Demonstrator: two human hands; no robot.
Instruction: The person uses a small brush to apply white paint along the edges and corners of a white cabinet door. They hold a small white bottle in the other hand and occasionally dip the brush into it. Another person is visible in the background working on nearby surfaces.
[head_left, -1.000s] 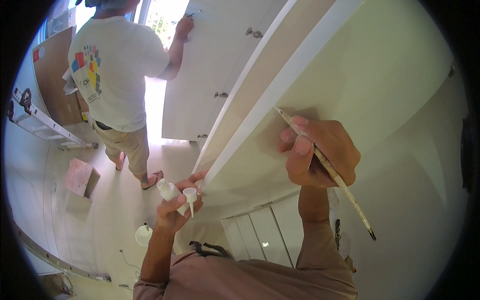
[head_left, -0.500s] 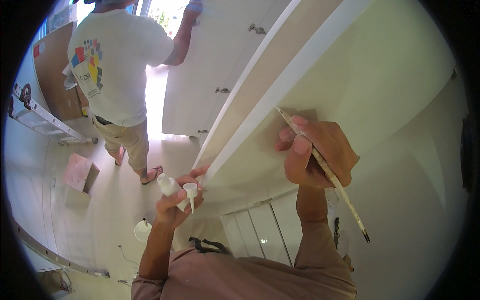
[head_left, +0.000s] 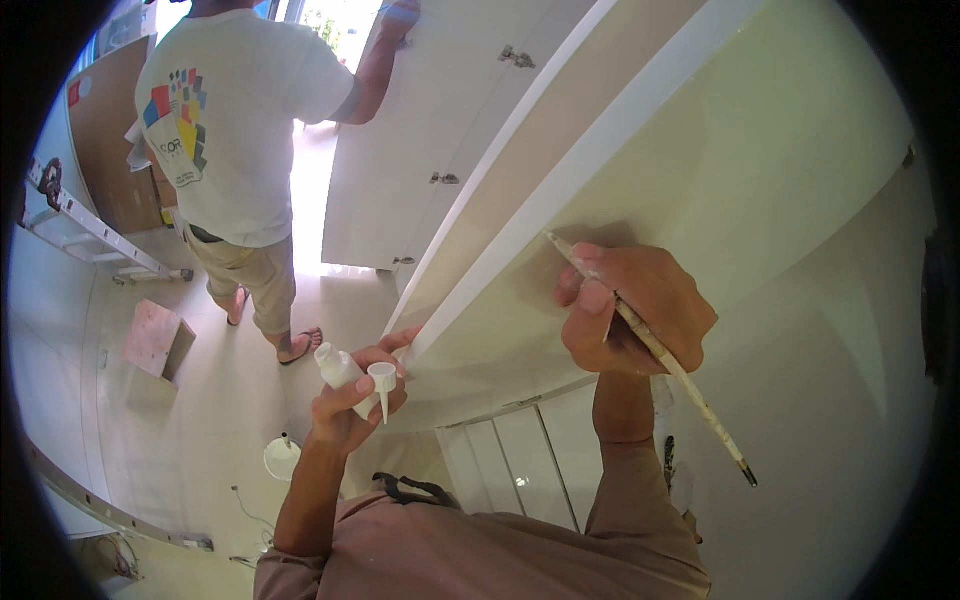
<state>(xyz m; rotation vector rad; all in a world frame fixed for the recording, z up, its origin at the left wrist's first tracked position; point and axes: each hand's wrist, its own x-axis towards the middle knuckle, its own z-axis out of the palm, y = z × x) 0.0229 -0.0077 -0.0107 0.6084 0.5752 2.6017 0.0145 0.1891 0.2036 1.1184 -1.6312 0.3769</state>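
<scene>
My left hand [head_left: 345, 410] grips a small white bottle [head_left: 340, 368] along with a white cap with a pointed nozzle [head_left: 382, 376], one finger reaching to the end of a long white edge strip [head_left: 560, 200]. My right hand [head_left: 635, 305], fingers closed, holds a thin, paint-marked brush [head_left: 700, 400]. The brush's tip rests on or just beside that strip, along a pale panel [head_left: 790, 160]; whether it touches I cannot tell.
A co-worker [head_left: 225, 130] in a white shirt reaches to a white door with hinges [head_left: 420, 120]. A ladder [head_left: 110, 240] and brown board [head_left: 115, 130] stand left. A wooden block [head_left: 155, 340] and white bucket [head_left: 282, 458] sit on the floor.
My right hand and brush tip have shifted slightly down and left in the picture. My left hand is slightly higher. The co-worker's raised hand has moved up and to the right.
</scene>
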